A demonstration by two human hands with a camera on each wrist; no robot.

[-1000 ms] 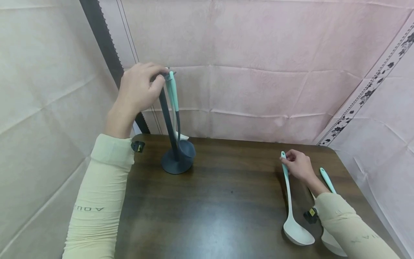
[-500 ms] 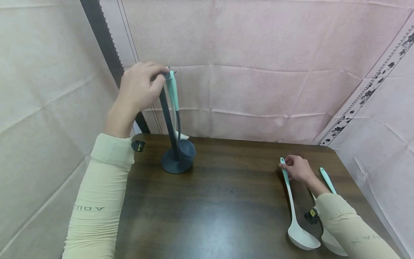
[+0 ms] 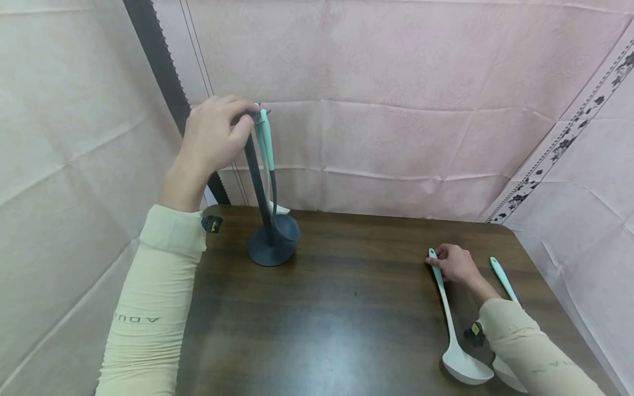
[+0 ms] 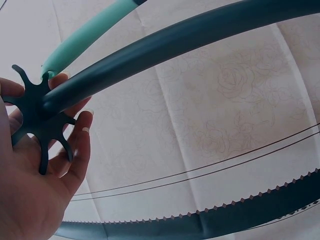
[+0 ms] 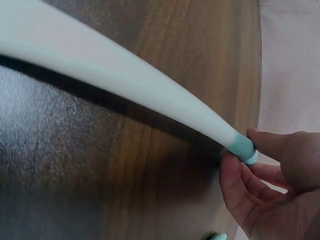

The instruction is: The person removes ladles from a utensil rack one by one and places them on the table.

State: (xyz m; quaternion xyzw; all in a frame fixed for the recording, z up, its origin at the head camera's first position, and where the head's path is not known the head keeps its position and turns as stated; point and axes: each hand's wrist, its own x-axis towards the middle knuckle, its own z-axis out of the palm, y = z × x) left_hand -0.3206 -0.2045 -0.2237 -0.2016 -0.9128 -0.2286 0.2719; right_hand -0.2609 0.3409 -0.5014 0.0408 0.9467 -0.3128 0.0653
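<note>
- Head view: a person's right hand [image 3: 457,265] pinches the mint-green handle end of a white ladle [image 3: 455,353] between thumb and fingers, at the right side of a brown wooden table [image 3: 356,264].
- The left hand [image 3: 213,135] curls its fingers around the hooked top of a dark stand [image 3: 258,181], at the table's far left, well apart from the white ladle.
- What could go wrong: the pinch sits at the very tip, so the heavier bowl end might swing or twist the handle loose if lifted. The right forearm, crossing over a second utensil [image 3: 502,276], might nudge it. A sideways pull by the left hand could tip the stand, or shake off the dark ladle [image 3: 268,142] hanging there.
- The white ladle is long and slender, its bowl rounded and toward the viewer, its mint handle pierced by a hole near the end. The bowl appears to rest on the table; the right wrist view shows a shadow beneath its tapering shaft.
</note>
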